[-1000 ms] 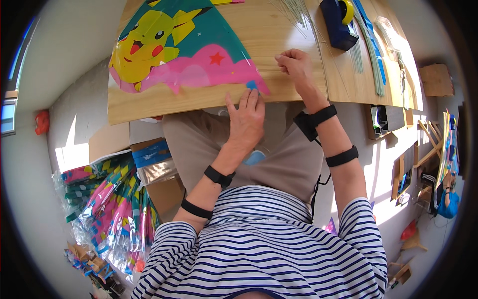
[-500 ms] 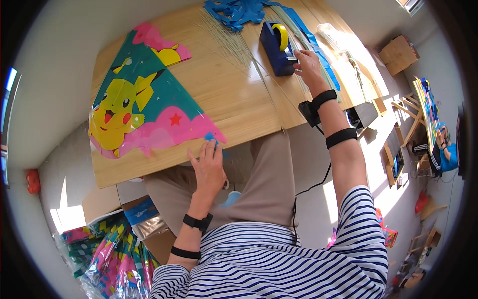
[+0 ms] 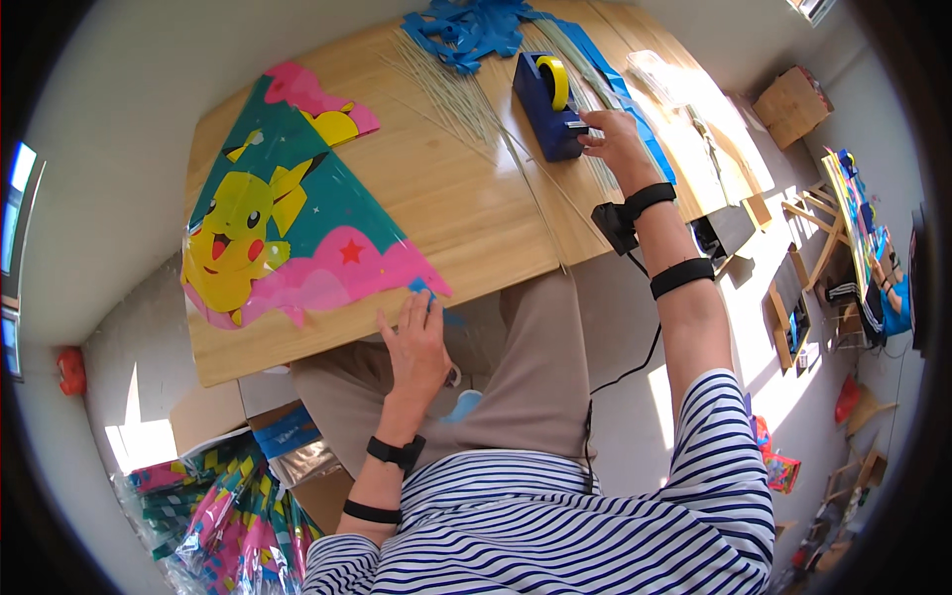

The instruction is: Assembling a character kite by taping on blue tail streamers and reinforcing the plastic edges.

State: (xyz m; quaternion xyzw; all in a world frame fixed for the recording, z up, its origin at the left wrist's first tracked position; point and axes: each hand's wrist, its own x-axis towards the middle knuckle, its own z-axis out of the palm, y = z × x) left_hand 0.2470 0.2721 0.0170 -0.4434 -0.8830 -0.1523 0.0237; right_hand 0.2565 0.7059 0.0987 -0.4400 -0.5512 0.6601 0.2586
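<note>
A triangular plastic kite sheet (image 3: pixel 327 188), green and pink with a yellow cartoon figure, lies on the left part of the wooden table. At its near right corner is a small blue tab (image 3: pixel 420 286). My left hand (image 3: pixel 416 347) rests at the table's near edge, fingers stretched out, their tips touching the tab. Farther off to the right stands a dark blue tape dispenser (image 3: pixel 540 109) holding a yellow-cored roll (image 3: pixel 555 81). My right hand (image 3: pixel 617 144) is at the dispenser's near end, thumb and fingers drawn together by the cutter; what lies between them is too small to tell.
Thin pale sticks (image 3: pixel 441 94) and a heap of blue strips (image 3: pixel 471 35) lie at the table's far side. Below left, several folded kite sheets (image 3: pixel 223 516) in clear plastic sit beside an open carton (image 3: pixel 322 496). A black cable (image 3: pixel 635 367) hangs from my right wrist.
My right fingers have drawn in and shifted slightly toward me at the dispenser's cutter. My left hand stays at the blue tab. The whole view has shifted a little.
</note>
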